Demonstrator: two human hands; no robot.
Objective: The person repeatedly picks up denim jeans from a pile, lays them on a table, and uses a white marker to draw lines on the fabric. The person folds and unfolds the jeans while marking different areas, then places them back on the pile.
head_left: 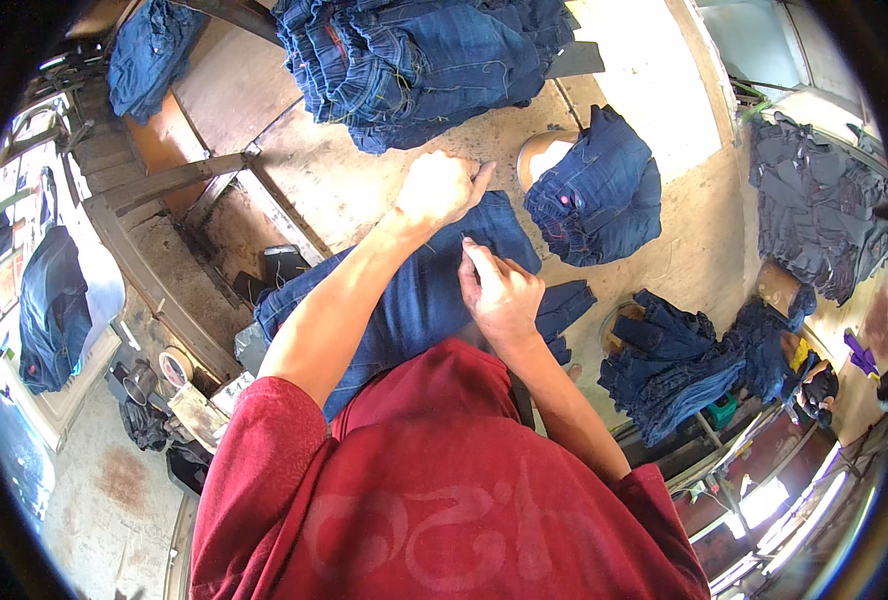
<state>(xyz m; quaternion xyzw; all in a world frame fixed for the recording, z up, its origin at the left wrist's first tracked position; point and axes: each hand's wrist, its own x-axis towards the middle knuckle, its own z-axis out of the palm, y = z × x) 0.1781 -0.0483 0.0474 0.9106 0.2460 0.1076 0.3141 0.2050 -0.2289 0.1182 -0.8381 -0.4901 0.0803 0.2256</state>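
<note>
A folded pair of dark blue jeans (419, 290) lies across my lap, below both hands. My left hand (442, 190) is closed in a fist just above its far edge, thumb and fingers pressed together. Closer to me, my right hand (502, 298) pinches over the denim, its fingertips near the cloth. A small dark tip shows at the right fingertips, too small to name. Whatever either hand holds is hidden or too fine to make out. The two hands are apart from each other.
Ahead is a large pile of elastic-waist jeans (414, 70). Folded jeans (604, 190) rest on a round stool (539, 155) to the right. More denim (674, 365) and dark grey garments (819, 205) lie farther right. A wooden frame (179, 180) and tape roll (175, 367) stand left.
</note>
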